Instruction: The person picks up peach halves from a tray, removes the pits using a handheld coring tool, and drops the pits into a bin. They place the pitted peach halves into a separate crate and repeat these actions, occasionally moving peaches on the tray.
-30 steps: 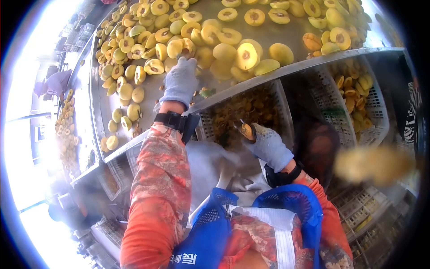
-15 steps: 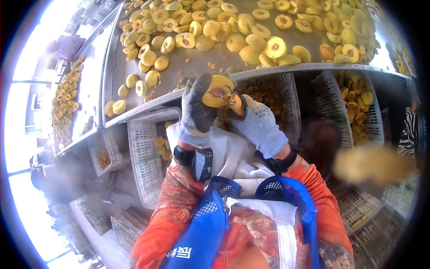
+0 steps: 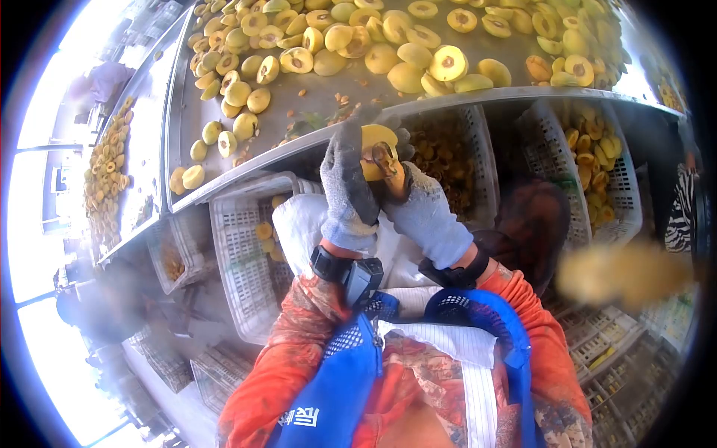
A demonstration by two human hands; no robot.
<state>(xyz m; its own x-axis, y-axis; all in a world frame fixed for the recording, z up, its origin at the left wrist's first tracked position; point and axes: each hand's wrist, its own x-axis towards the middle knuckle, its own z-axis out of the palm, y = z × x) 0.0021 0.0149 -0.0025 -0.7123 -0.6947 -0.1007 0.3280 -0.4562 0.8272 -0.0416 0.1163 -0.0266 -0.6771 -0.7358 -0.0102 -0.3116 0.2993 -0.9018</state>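
Observation:
Above the table's front edge, my left hand (image 3: 349, 179), in a grey and dark work glove, is closed around a halved yellow peach (image 3: 379, 137). Its cut side faces me, with a brown hollow in the middle. My right hand (image 3: 422, 198), gloved the same way, is closed on a short pitting knife (image 3: 393, 176) with an orange-brown handle. The knife's tip is at the hollow of the peach; its exact shape is hard to make out. Both hands are close together, and the right fingertips are partly hidden behind the fruit.
Many peach halves (image 3: 328, 63) cover the metal table (image 3: 299, 101), with pits and scraps near its edge. Below stand white plastic crates (image 3: 243, 254), one holding pits (image 3: 441, 160), another peach halves (image 3: 594, 164). A blurred yellow shape (image 3: 624, 276) hangs at right.
My left hand has turned and come nearer my right hand, tilting the peach more upright around the knife tip. The view has shifted slightly, so the table sits higher.

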